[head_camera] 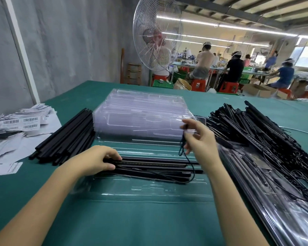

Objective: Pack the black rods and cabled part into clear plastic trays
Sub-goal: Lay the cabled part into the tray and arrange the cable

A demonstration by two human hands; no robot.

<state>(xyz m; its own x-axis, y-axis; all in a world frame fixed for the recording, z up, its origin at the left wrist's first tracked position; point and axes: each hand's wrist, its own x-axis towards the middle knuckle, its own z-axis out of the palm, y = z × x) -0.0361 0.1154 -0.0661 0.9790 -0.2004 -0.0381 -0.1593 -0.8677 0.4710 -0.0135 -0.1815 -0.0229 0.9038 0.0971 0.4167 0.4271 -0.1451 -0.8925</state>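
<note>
- Green cloth covered the workbench, and behind it a cage fan stood before rows of seated workers.
- An open clear tray lay flat just in front of the person. Several black rods lay lengthwise in it, with the cabled part among them.
- The thin cable of that part looped over the tray's right end.
- The left hand had its fingers curled over the rods' left ends, holding them down in the tray.
- The right hand hovered above the tray's right side and pinched a bunched length of the cable between thumb and fingertips, with slack hanging below the pinch.
- The rods looked stiff, light and smooth, so they would probably roll or slide on one another. Gripping near an end or pressing from above seemed the surest hold.
- The cable looked limp and prone to snagging. It was best gathered in a loose loop rather than tugged where it joined the part.
- The tray looked thin and flexible, likely to buckle if lifted by one corner.
- A stack of empty trays sat beyond, with loose rods to its left and a tangle of cabled parts to its right.
- Barcode labels lay at the far left.
</note>
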